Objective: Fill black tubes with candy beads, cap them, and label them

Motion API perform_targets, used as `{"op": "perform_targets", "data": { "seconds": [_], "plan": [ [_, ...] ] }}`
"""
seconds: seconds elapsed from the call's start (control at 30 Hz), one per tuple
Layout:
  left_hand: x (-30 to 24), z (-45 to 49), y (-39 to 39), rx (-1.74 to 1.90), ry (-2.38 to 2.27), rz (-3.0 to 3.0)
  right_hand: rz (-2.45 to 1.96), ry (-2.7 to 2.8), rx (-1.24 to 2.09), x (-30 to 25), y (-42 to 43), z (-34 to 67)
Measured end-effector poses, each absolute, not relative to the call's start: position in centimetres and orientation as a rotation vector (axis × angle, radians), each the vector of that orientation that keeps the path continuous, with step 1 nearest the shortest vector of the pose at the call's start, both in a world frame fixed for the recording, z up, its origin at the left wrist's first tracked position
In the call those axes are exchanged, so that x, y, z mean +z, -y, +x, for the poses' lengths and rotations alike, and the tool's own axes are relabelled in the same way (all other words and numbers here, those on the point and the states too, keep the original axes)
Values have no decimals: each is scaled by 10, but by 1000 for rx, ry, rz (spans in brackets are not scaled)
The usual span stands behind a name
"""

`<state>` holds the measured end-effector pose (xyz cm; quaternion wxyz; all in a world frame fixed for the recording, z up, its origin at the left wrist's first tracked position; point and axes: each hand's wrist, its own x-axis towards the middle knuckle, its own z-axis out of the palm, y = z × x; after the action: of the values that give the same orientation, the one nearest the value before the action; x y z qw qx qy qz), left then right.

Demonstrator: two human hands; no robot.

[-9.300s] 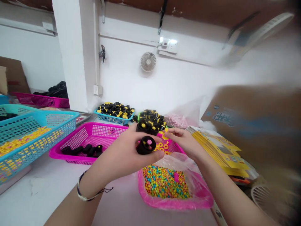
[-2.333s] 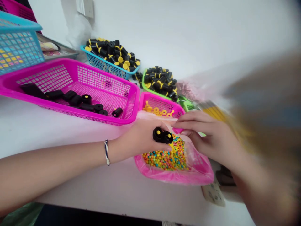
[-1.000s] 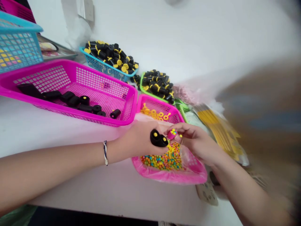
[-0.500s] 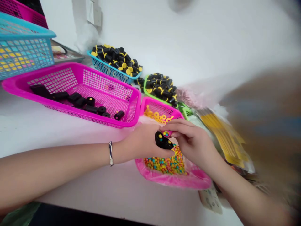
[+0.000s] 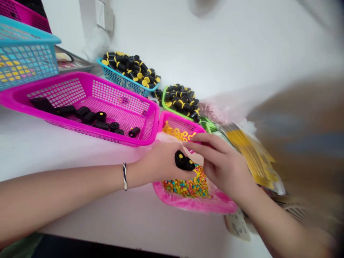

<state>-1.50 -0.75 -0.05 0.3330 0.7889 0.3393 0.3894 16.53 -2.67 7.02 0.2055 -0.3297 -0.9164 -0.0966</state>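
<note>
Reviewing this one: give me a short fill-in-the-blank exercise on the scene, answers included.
1. The left hand holds tubes coloured mainly ____.
2. The bracelet is on the ____ wrist.
3. The basket holding the multicoloured balls is ____.
4. The rings beyond the balls are ____.

Missing words: black; left; pink; yellow.

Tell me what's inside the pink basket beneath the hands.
Small multicoloured balls lie in it, on clear plastic. The left hand, holding black cylinders, and the right hand hide what lies under them.
</note>
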Motion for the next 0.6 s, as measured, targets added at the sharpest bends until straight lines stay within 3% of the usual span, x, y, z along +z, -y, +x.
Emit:
{"op": "perform_targets", "data": {
  "seconds": [0.17, 0.37, 0.6],
  "plan": [
    [-2, -14, 6, 1006, -972, 2001, -1253, 2437, -17, 68, 38, 192],
    [1, -16, 4, 955, -1019, 1910, -1741, 2392, 267, 23, 46, 217],
    [12, -18, 6, 1011, -961, 1897, -1890, 2355, 450, 2, 41, 216]
  ]
}}
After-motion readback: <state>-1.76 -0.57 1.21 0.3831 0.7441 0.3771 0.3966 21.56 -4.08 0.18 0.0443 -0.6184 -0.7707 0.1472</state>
